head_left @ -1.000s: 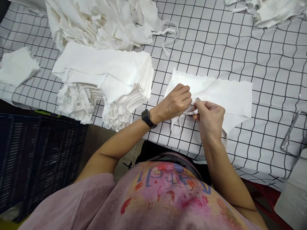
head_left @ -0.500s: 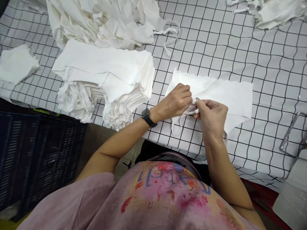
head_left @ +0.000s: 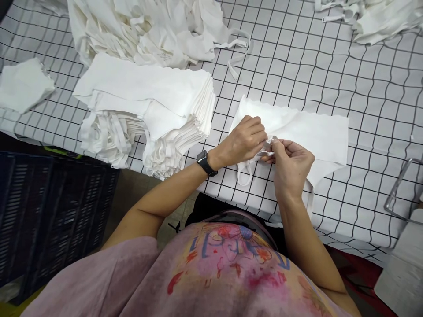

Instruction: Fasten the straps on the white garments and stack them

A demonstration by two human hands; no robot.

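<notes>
A white strappy top (head_left: 325, 136) lies spread on the checked tablecloth, its scalloped edge away from me. Over its near side, my left hand (head_left: 246, 138) is closed with its back up, pinching a thin white strap (head_left: 244, 176) of the top. Close beside it, my right hand (head_left: 292, 165) pinches the same strap between thumb and forefinger, near a small fitting that is hard to make out. A loop of the strap hangs below my left hand. Another strap end (head_left: 310, 200) trails under my right wrist. My fingertips partly hide the strap.
Left of my hands stands a neat stack of folded white tops (head_left: 142, 88), straps bunched at its near side. Behind it lies a loose heap of white garments (head_left: 148, 33). More lie at the far right (head_left: 386, 22). Dark crates (head_left: 53, 220) stand below left; a metal wire handle (head_left: 399, 189) is at right.
Both hands stay pinched on the strap, with only small finger movements. The right hand has turned slightly, and more of the strap end below its wrist shows.
</notes>
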